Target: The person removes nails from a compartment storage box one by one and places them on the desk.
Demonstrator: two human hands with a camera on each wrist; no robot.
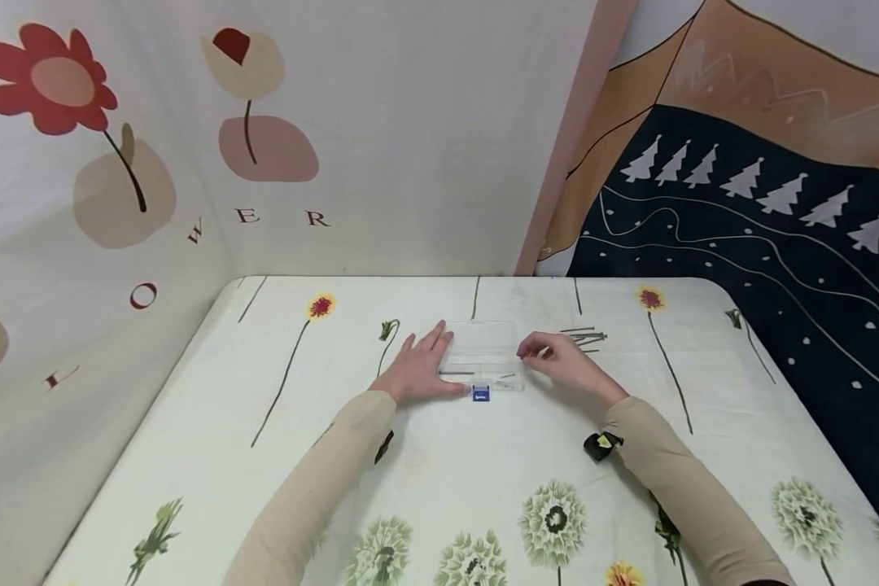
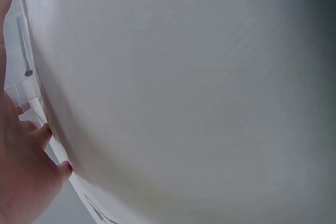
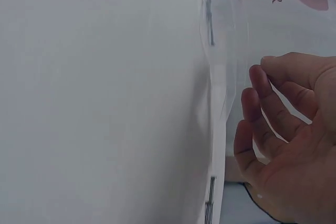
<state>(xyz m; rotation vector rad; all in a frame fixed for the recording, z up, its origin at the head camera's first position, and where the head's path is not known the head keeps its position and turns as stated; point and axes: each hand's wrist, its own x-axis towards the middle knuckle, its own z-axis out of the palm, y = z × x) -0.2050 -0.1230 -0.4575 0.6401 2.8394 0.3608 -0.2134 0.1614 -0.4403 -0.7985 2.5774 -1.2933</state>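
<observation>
A clear plastic compartment box (image 1: 481, 335) with a blue latch (image 1: 480, 393) lies on the table. Inside its front section are a long nail (image 1: 457, 373) and a few small metal pieces (image 1: 508, 376). My left hand (image 1: 419, 370) rests at the box's left side with fingers spread, its thumb by the latch; the nail's flat head shows in the left wrist view. At the right edge of the box, my right hand (image 1: 559, 361) has loosely bent fingers, thumb near the index fingertip. Nothing shows between these fingertips in the right wrist view.
Several loose nails (image 1: 588, 336) lie on the table just beyond my right hand. The table is covered by a white flower-print cloth (image 1: 439, 464). Printed fabric (image 1: 410, 163) hangs behind the table and along its left side.
</observation>
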